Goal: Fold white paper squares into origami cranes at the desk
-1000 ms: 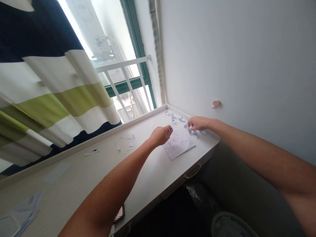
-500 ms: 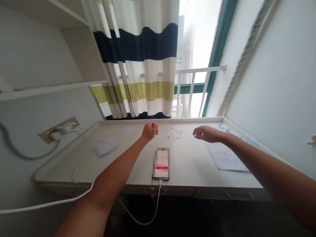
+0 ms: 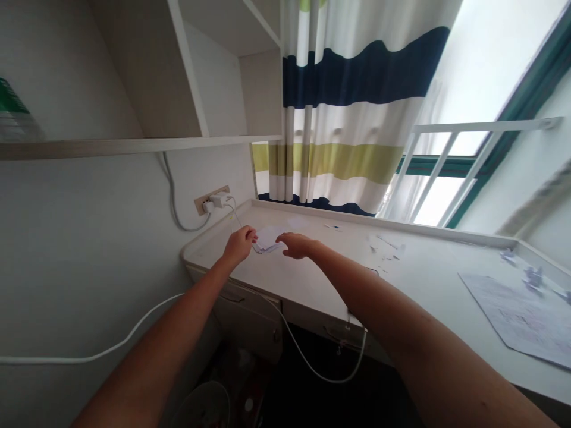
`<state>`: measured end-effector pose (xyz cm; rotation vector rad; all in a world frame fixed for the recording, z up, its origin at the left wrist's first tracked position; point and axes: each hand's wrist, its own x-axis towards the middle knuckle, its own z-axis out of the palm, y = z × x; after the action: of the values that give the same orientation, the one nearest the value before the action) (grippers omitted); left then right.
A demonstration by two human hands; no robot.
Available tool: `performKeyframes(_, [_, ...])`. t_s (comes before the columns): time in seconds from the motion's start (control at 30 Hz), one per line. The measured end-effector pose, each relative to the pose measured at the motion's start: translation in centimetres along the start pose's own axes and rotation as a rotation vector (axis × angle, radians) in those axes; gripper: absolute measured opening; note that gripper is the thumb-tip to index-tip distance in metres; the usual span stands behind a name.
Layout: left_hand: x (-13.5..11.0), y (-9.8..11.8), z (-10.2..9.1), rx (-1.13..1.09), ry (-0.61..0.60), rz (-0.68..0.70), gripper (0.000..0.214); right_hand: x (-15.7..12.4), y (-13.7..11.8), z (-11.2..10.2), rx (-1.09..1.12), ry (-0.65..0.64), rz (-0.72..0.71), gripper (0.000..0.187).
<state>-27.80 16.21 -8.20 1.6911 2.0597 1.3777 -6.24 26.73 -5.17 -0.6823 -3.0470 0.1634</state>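
Observation:
On the left part of the white desk point(image 3: 321, 291) lies a small stack of white paper sheets point(image 3: 267, 238). My left hand point(image 3: 239, 244) is at its left edge with the fingers closed together; what they hold, if anything, is hidden. A thin white cable point(image 3: 237, 215) runs down from the plug to just behind this hand. At the stack's right edge hovers my right hand point(image 3: 295, 244), its fingers bent and apart from the thumb. Whether it touches the paper I cannot tell.
White paper scraps point(image 3: 386, 249) are scattered right of centre. Crumpled bits point(image 3: 533, 278) and a large printed sheet point(image 3: 521, 318) lie at the right. A white charger point(image 3: 220, 200) sits in the wall socket. A thicker white cable point(image 3: 321, 375) loops below the desk edge.
The view has turned left. Both hands have moved from the desk's middle to the paper stack at the left. The phone seen before is now mostly hidden behind my right arm.

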Motion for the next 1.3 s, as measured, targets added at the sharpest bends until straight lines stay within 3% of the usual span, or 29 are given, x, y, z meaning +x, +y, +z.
performKeyframes(0.17, [0.0,-3.3,-0.9,0.025,-0.053,0.036,0.019,4.8,-0.1,3.4,-0.077,0.048,-0.046,0.057])
performKeyframes(0.3, [0.2,-4.9,-0.8,0.044,-0.022,0.034,0.018,6.1,0.9,4.7,-0.110,0.051,-0.115,0.036])
performKeyframes(0.5, [0.9,-5.4,0.6,0.021,-0.050,0.001,0.035,5.9,2.2,4.0,-0.138,0.052,-0.188,0.031])
performKeyframes(0.6, [1.3,-5.2,1.4,0.000,-0.030,0.024,0.023,5.7,2.2,3.8,-0.114,0.089,-0.169,0.029])
performKeyframes(0.77, [1.3,-4.5,1.8,0.000,-0.077,0.078,0.060,5.5,1.5,2.6,-0.002,0.198,-0.122,0.028])
performKeyframes(0.93, [1.2,-2.9,1.2,-0.055,-0.055,0.089,0.080,5.0,1.1,-0.8,0.179,0.364,-0.049,0.019])
performKeyframes(1.07, [1.9,-0.2,1.5,-0.350,-0.027,-0.016,0.076,3.2,2.2,-4.2,0.382,0.568,0.075,0.023])
performKeyframes(1.17, [2.8,3.3,3.3,-0.573,-0.071,-0.054,0.056,0.1,4.1,-6.5,0.523,0.692,0.143,0.028])
performKeyframes(1.3, [3.7,9.3,8.1,-0.719,-0.206,-0.010,0.047,-6.2,7.6,-7.9,0.667,0.802,0.198,0.030])
